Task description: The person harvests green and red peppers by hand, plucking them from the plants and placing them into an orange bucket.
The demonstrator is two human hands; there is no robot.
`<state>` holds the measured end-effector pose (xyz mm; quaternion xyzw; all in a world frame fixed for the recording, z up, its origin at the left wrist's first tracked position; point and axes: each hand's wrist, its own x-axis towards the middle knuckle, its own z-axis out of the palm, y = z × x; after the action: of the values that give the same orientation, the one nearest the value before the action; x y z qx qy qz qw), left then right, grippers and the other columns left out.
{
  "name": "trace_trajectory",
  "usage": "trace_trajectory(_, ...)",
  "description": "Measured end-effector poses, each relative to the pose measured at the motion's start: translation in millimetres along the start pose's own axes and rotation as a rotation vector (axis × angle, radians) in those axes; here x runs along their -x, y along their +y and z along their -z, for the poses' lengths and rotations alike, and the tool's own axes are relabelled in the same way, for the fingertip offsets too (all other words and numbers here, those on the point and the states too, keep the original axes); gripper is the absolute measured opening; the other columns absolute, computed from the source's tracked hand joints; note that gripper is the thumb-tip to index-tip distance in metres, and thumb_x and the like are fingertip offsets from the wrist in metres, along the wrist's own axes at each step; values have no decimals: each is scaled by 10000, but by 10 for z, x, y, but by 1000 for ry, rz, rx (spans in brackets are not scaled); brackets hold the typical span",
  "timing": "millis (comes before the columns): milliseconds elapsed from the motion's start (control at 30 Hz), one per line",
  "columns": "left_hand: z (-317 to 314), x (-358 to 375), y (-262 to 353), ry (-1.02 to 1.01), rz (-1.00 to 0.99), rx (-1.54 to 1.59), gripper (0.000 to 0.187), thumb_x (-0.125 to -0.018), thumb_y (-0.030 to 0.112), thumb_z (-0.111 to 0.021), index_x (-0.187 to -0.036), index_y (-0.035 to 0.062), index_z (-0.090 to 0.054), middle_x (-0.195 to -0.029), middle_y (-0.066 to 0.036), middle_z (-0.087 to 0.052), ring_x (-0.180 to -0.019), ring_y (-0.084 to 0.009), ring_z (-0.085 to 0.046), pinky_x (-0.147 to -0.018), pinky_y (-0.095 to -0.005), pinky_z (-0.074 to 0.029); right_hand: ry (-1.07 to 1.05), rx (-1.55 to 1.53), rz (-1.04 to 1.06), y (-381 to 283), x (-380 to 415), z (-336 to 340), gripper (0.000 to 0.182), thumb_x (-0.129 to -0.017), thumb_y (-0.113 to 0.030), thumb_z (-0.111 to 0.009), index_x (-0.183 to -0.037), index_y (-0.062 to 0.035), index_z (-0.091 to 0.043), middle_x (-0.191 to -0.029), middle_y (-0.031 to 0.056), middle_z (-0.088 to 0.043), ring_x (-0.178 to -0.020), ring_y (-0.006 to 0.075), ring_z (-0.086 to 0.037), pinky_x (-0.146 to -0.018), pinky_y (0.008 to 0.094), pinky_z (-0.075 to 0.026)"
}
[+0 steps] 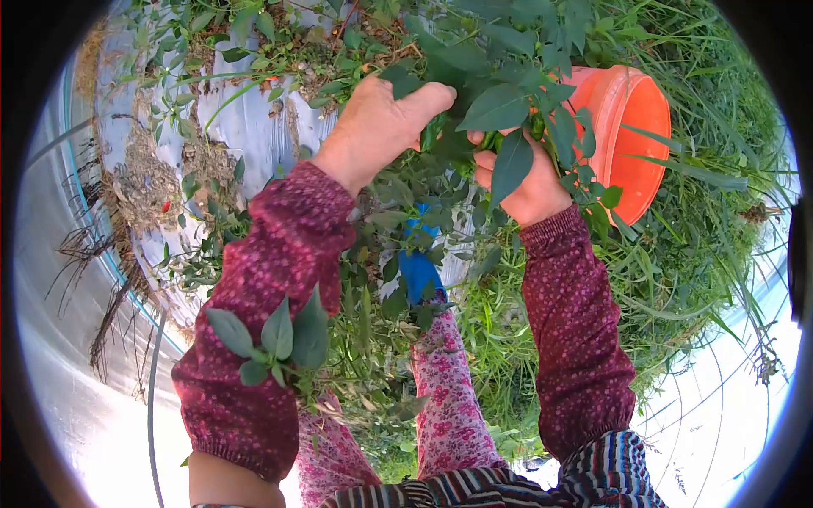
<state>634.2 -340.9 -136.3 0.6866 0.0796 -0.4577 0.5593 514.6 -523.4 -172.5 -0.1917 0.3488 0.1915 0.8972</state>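
My left hand [385, 123] reaches into a leafy pepper plant [495, 108] at the top centre, its fingertips partly hidden behind leaves. My right hand [532, 182] is in the same foliage, palm up, with its fingers curled around several green peppers [493, 140]. Leaves cover part of that hand. Another green pepper [432, 133] hangs beside the fingers of my left hand. Just right of my right hand, an orange bucket [645, 144] lies tilted in the grass, its mouth facing right.
Whitish plastic sheeting [254, 127] with soil and dry debris covers the ground at left. A blue boot [419, 273] stands among the plants below my hands. Tall grass [694, 254] grows at right. A leafy sprig [278, 334] overlaps my left sleeve.
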Motion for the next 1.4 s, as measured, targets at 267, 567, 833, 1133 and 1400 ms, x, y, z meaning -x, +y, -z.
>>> trace_trajectory(267, 171, 551, 6, 35, -153, -18, 270, -793, 253, -595, -770, -13, -630, -625, 32, -525, -558, -48, -425, -496, -239, -353, -151, 22, -2, 30, -26, 1, 242, -945, -299, -434, -1057, -114, -542, -1003, 41, -564, -735, 152, -542, -635, 277, -452)
trace_trajectory(567, 156, 506, -288, -83, 18, 136, 191, -853, 147, -477, -896, -7, -582, -814, -2, -580, -666, -117, -551, -614, -255, -460, -146, -78, -70, -126, -89, -103, 188, -944, -271, -447, -1028, -135, -545, -934, 49, -608, -727, 127, -539, -546, 244, -413)
trace_trajectory(833, -886, 265, -914, 109, -153, -479, 249, -747, 119, -578, -976, 27, -608, -918, -191, -621, -829, -377, -606, -732, -418, -487, -12, -118, -35, -138, -71, -456, 255, -929, -223, -458, -1112, -51, -499, -867, 30, -510, -624, 102, -431, -490, 231, -372)
trace_trajectory(1133, -1060, 238, -1350, 49, 153, 1462, 211, -639, 57, -656, -837, 64, -584, -787, -58, -605, -700, -180, -596, -627, -298, -483, -54, -199, -218, 269, 226, -674, 372, -949, -254, -448, -1240, -23, -459, -891, 46, -515, -605, 80, -421, -466, 206, -351)
trace_trajectory(1400, -626, 789, -1440, -90, 174, 351, 248, -814, 113, -585, -1039, 14, -551, -886, -74, -616, -737, -172, -612, -637, -267, -495, -26, -6, -302, 630, 1097, -817, 286, -942, -246, -488, -1154, -56, -504, -832, 43, -545, -542, 86, -477, -440, 214, -355)
